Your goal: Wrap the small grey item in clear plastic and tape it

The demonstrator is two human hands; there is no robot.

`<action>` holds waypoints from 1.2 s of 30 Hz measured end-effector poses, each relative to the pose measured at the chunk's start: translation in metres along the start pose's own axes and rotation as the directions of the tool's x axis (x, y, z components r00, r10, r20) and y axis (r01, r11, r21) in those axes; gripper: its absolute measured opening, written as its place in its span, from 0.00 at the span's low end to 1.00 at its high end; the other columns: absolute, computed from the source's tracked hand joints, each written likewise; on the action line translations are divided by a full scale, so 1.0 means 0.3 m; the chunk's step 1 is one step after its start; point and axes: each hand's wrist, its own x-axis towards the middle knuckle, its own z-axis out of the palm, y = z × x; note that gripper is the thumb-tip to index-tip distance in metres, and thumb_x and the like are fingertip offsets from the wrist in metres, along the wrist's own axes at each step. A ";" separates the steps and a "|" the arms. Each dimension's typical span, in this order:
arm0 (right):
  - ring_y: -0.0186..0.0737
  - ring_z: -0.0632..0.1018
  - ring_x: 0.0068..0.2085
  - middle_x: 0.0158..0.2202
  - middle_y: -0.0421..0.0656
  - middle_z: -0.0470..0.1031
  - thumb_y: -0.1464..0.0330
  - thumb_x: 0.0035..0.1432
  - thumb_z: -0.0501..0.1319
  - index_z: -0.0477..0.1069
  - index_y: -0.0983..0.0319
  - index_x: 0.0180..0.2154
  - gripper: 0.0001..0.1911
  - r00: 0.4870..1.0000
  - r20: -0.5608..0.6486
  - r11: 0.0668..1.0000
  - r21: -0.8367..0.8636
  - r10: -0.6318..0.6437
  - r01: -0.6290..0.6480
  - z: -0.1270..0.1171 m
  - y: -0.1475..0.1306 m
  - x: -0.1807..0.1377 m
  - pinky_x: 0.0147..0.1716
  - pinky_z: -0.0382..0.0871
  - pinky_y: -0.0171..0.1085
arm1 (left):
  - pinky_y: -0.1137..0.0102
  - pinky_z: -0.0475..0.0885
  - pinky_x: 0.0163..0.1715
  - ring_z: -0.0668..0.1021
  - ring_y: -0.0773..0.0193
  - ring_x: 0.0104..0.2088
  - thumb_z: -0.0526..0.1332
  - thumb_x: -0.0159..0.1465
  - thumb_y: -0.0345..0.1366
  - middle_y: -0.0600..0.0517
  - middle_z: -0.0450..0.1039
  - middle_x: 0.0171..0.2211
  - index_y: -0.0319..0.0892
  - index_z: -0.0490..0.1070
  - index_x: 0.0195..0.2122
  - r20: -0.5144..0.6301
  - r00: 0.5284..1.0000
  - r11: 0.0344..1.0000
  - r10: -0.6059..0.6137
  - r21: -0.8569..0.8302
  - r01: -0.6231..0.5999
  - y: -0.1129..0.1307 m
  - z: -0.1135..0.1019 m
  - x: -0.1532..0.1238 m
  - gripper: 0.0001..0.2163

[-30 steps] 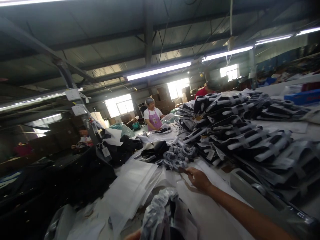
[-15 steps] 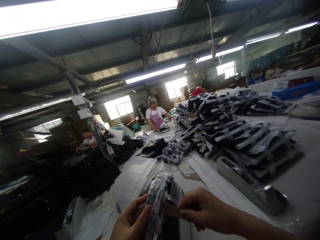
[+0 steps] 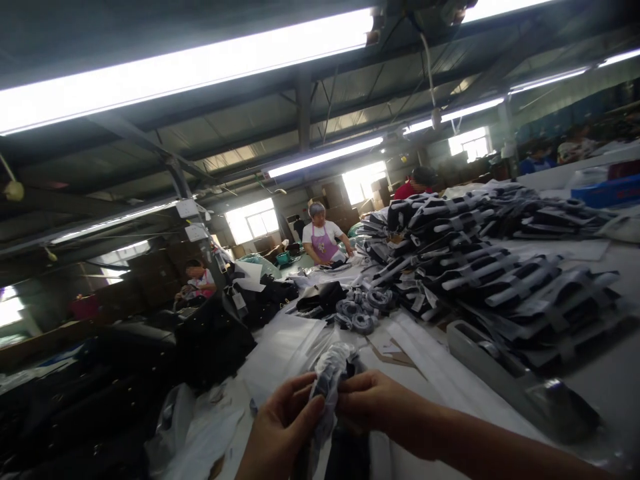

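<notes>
Left hand (image 3: pixel 280 433) and right hand (image 3: pixel 373 403) hold a crumpled grey bundle (image 3: pixel 330 373) in a closed grip, print unreadable. Right of the grip, bare tabletop (image 3: pixel 620 360) meets a tape dispenser (image 3: pixel 520 387).

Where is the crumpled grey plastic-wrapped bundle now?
Head view, bottom centre: the crumpled grey plastic-wrapped bundle is pinched between the left hand and right hand.

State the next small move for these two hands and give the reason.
Probably press flat the loose top of the bagged bundle: the left hand and right hand both pinch its crinkled plastic above the table, where it bulges between them.
</notes>
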 end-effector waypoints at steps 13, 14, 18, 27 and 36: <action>0.30 0.70 0.29 0.29 0.41 0.72 0.50 0.51 0.69 0.79 0.67 0.38 0.26 0.979 -0.201 0.983 -0.177 0.021 -0.057 0.058 -0.012 0.000 0.28 0.61 0.28 | 0.67 0.77 0.33 0.83 0.58 0.35 0.72 0.50 0.51 0.43 0.64 0.61 0.43 0.78 0.39 -0.047 0.994 0.977 0.102 0.193 -0.091 -0.009 -0.013 0.012 0.21; 0.29 0.68 0.27 0.27 0.40 0.70 0.50 0.51 0.69 0.79 0.67 0.36 0.25 0.973 -0.229 0.981 -0.187 0.010 -0.054 0.062 -0.006 0.005 0.26 0.59 0.28 | 0.68 0.77 0.33 0.83 0.57 0.35 0.71 0.51 0.51 0.43 0.65 0.60 0.43 0.78 0.40 -0.048 0.993 0.973 0.112 0.207 -0.100 -0.008 -0.010 0.009 0.21; 0.26 0.62 0.24 0.22 0.36 0.65 0.51 0.51 0.70 0.77 0.68 0.31 0.24 0.968 -0.251 0.989 -0.150 -0.023 -0.015 0.065 0.026 0.024 0.24 0.54 0.27 | 0.68 0.76 0.34 0.82 0.56 0.36 0.71 0.52 0.51 0.41 0.67 0.59 0.41 0.77 0.40 -0.083 0.988 0.973 0.129 0.204 -0.109 -0.014 0.001 -0.008 0.21; 0.26 0.64 0.23 0.23 0.37 0.68 0.51 0.48 0.71 0.78 0.68 0.30 0.24 0.970 -0.241 0.995 -0.102 -0.036 0.011 0.044 0.058 0.037 0.24 0.58 0.28 | 0.63 0.74 0.46 0.78 0.48 0.51 0.71 0.49 0.58 0.36 0.73 0.53 0.40 0.60 0.60 -0.285 0.958 0.991 0.024 -0.120 -0.061 -0.078 -0.018 -0.014 0.43; 0.27 0.67 0.24 0.22 0.38 0.68 0.54 0.51 0.71 0.78 0.69 0.29 0.22 0.985 -0.172 0.993 -0.120 -0.009 -0.012 0.046 0.038 0.025 0.25 0.60 0.27 | 0.68 0.72 0.37 0.81 0.57 0.36 0.73 0.50 0.50 0.48 0.82 0.32 0.38 0.78 0.40 -0.050 0.998 0.997 0.024 0.080 -0.020 -0.004 -0.011 -0.014 0.22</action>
